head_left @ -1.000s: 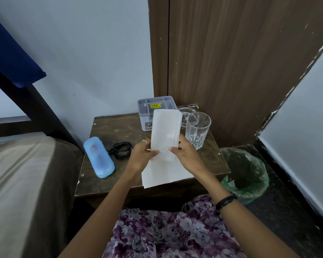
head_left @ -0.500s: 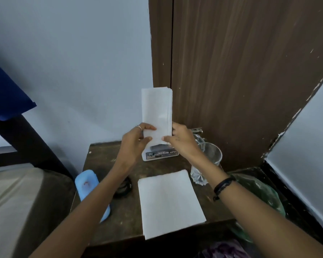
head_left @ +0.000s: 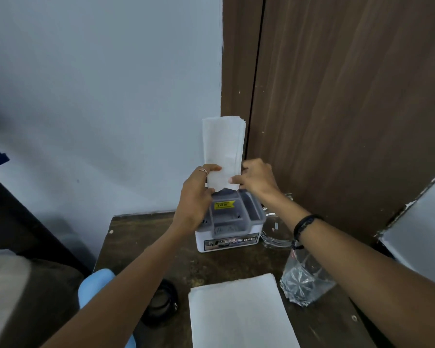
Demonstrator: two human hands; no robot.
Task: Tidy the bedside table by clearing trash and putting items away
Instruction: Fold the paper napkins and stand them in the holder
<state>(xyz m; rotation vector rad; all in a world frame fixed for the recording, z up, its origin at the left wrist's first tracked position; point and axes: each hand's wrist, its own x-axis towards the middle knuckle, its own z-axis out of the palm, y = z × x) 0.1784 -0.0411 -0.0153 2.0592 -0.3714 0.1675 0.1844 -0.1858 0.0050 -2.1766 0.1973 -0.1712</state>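
Note:
I hold a folded stack of white paper [head_left: 223, 146] upright with both hands. My left hand [head_left: 197, 194] pinches its lower left edge and my right hand [head_left: 255, 178] pinches its lower right edge. The paper's bottom end hangs just above the back of a grey compartment organiser box [head_left: 232, 222] that stands at the rear of the dark wooden bedside table [head_left: 141, 244]. A flat white sheet [head_left: 239, 315] lies on the table near me.
A clear patterned glass mug [head_left: 301, 285] stands right of the sheet, with a second glass item [head_left: 276, 229] behind it. A blue case [head_left: 93, 287] and a black coiled cable [head_left: 161, 305] lie at the left. A wooden door rises behind; a bed sits left.
Both hands carried the folded paper away from me, from over the flat sheet to above the organiser box. The view moved closer to the table.

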